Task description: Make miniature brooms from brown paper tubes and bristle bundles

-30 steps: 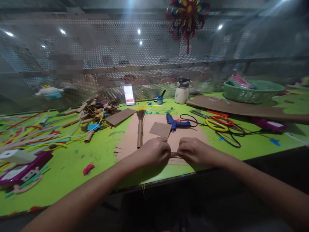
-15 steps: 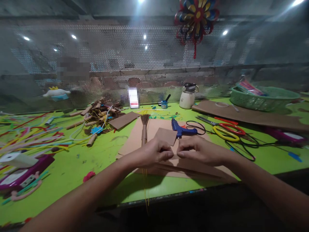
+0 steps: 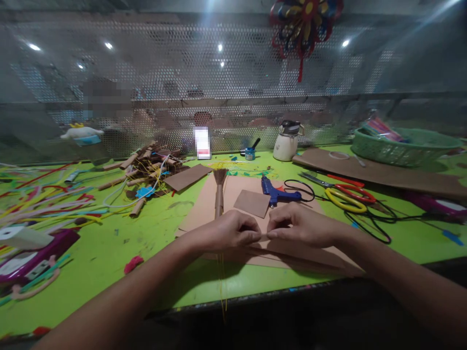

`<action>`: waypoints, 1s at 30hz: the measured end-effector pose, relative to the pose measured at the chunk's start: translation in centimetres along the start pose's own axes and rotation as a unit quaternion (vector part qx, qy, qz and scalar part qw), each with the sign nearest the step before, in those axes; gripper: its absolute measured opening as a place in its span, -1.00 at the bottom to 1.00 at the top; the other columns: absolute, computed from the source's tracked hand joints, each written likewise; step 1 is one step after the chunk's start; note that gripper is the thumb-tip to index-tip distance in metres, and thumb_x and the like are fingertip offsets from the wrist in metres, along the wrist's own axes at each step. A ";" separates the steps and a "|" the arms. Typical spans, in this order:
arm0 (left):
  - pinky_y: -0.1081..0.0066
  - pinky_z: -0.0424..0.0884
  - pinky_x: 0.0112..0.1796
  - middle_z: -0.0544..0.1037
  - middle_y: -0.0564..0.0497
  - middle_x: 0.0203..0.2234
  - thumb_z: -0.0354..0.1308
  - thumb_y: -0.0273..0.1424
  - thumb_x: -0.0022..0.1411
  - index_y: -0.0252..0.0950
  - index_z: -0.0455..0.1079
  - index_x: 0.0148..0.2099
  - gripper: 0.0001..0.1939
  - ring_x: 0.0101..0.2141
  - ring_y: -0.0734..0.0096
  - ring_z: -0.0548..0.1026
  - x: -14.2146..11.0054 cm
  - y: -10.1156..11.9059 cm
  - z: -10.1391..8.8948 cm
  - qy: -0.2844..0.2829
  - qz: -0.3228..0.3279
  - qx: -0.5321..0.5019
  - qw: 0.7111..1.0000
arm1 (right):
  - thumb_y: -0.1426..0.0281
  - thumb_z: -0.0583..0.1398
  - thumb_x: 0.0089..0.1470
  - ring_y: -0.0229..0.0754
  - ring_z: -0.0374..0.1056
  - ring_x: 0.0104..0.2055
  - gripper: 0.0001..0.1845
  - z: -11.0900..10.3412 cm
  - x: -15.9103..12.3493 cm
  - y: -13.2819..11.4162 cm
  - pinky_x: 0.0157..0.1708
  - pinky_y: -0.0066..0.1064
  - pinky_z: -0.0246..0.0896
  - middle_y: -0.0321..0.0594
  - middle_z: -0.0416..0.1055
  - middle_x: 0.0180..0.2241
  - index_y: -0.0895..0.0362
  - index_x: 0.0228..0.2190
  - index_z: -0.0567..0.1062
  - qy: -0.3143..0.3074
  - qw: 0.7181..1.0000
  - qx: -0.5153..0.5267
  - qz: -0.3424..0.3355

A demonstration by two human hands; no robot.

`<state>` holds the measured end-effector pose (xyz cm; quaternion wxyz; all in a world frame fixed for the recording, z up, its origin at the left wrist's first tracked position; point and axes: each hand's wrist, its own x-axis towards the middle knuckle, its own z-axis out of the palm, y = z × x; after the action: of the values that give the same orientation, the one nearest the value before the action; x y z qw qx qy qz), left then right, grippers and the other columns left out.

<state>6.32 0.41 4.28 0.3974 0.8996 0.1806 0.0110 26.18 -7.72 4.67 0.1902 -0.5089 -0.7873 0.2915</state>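
My left hand (image 3: 233, 231) and my right hand (image 3: 302, 226) are both closed, fingertips pinching the two ends of a thin brown paper strip (image 3: 264, 237). Most of the strip is hidden by the fingers. Beneath them lie light brown paper sheets (image 3: 233, 183). A small brown card (image 3: 251, 202) rests on the sheets just beyond my hands. Left of it is a little broom-shaped paper bundle (image 3: 219, 197) with a fringed top; yellow threads (image 3: 221, 279) trail below my left wrist over the table edge. A blue glue gun (image 3: 279, 193) lies just behind my right hand.
Yellow-handled scissors (image 3: 345, 200) and black cable lie to the right. A pile of rolled brown paper (image 3: 149, 167) and coloured pipe cleaners (image 3: 47, 199) cover the left. At the back stand a white kettle (image 3: 286, 142), a paint jar (image 3: 250, 154) and a green basket (image 3: 408, 146).
The view has shifted slightly. My hands stay close together at the same place, and a little more of the small brown card shows beyond them.
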 end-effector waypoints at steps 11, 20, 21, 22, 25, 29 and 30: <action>0.44 0.31 -0.25 0.51 -0.03 -0.36 0.04 -0.31 0.21 -0.37 0.42 -0.19 -0.75 -0.34 0.43 0.42 -0.6 -0.9 -0.9 -0.084 -0.003 -0.191 0.978 | 0.28 0.21 -0.04 -0.24 0.27 -0.41 -0.73 -1.5 -1.0 1.7 -0.38 -0.45 0.15 -0.22 0.41 -0.47 0.25 -0.39 0.57 -0.019 0.991 0.118 0.055; 0.54 0.23 -0.42 0.42 0.08 -0.51 -0.03 -0.39 0.20 -0.37 0.42 -0.27 -0.77 -0.47 0.52 0.32 0.1 0.5 0.1 -0.028 0.027 0.013 0.999 | 0.37 0.19 -0.06 -0.28 0.24 -0.45 -0.80 -1.2 -2.4 0.5 -0.43 -0.48 0.11 -0.26 0.41 -0.51 0.24 -0.44 0.55 0.001 0.993 0.089 0.081; 0.54 0.20 -0.46 0.39 0.09 -0.55 -0.04 -0.37 0.21 -0.37 0.42 -0.30 -0.76 -0.50 0.53 0.29 0.4 0.7 0.4 -0.009 0.027 0.047 0.998 | 0.39 0.17 -0.06 -0.27 0.25 -0.44 -0.82 -1.1 -2.4 0.4 -0.43 -0.48 0.11 -0.27 0.41 -0.51 0.24 -0.45 0.54 0.004 0.994 0.067 0.082; 0.53 0.18 -0.47 0.38 0.09 -0.56 -0.04 -0.36 0.22 -0.36 0.41 -0.34 -0.76 -0.52 0.53 0.27 0.6 0.7 0.9 0.010 0.033 0.084 0.996 | 0.40 0.16 -0.06 -0.27 0.25 -0.44 -0.83 -0.8 -2.4 0.4 -0.43 -0.48 0.11 -0.27 0.41 -0.52 0.23 -0.46 0.53 0.005 0.996 0.042 0.083; 0.50 0.18 -0.43 0.40 0.04 -0.52 -0.02 -0.36 0.22 -0.34 0.41 -0.39 -0.76 -0.48 0.48 0.30 1.3 0.7 2.2 0.059 0.073 0.190 0.977 | 0.44 0.13 -0.05 -0.28 0.25 -0.47 -0.84 0.0 -2.7 0.6 -0.47 -0.49 0.10 -0.29 0.41 -0.54 0.21 -0.49 0.51 -0.002 0.996 -0.018 0.086; 0.44 0.19 -0.38 0.39 -0.01 -0.49 -0.02 -0.38 0.24 -0.32 0.40 -0.39 -0.77 -0.42 0.40 0.31 1.7 0.2 3.8 0.104 0.119 0.282 0.946 | 0.44 0.09 0.02 -0.29 0.24 -0.52 -0.81 1.0 -3.5 1.2 -0.53 -0.50 0.05 -0.26 0.41 -0.56 0.21 -0.47 0.50 0.012 0.994 -0.084 0.072; 0.43 0.19 -0.37 0.39 -0.01 -0.49 -0.02 -0.38 0.24 -0.32 0.40 -0.38 -0.77 -0.41 0.39 0.31 1.8 0.0 4.1 0.109 0.125 0.291 0.942 | 0.44 0.09 0.03 -0.28 0.25 -0.50 -0.82 1.1 -3.6 1.4 -0.52 -0.50 0.06 -0.25 0.42 -0.54 0.20 -0.45 0.50 0.016 0.993 -0.098 0.060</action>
<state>8.65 -1.94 1.30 0.0915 0.9847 0.1044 0.1058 27.96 -10.88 2.90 0.1345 -0.5765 -0.7766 0.2155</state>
